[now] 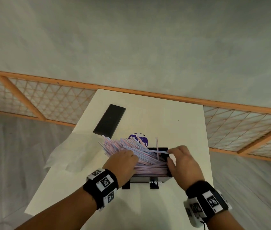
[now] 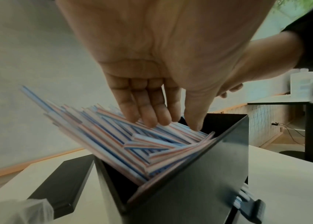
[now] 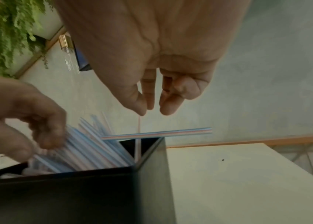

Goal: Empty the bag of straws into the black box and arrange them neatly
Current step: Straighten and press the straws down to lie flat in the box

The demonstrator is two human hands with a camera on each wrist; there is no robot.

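Observation:
The black box [image 1: 148, 179] stands near the table's front edge, packed with striped straws [image 1: 119, 145] that fan up and out over its left end. My left hand [image 1: 124, 161] lies on the pile, and in the left wrist view its straight fingers [image 2: 152, 118] press down on the straws [image 2: 113, 139]. My right hand [image 1: 173, 156] hovers over the box's right end. There its loosely curled fingers [image 3: 168, 106] hold nothing. Just below them one loose straw [image 3: 155, 134] lies across the box's corner [image 3: 152, 166]. Another straw [image 1: 157, 146] stands upright in the box.
The flat black lid [image 1: 109, 121] lies at the back left of the white table [image 1: 181, 122]. A clear plastic bag [image 1: 61, 156] with a purple label [image 1: 141, 138] lies left of and behind the box. A wooden lattice rail runs behind the table.

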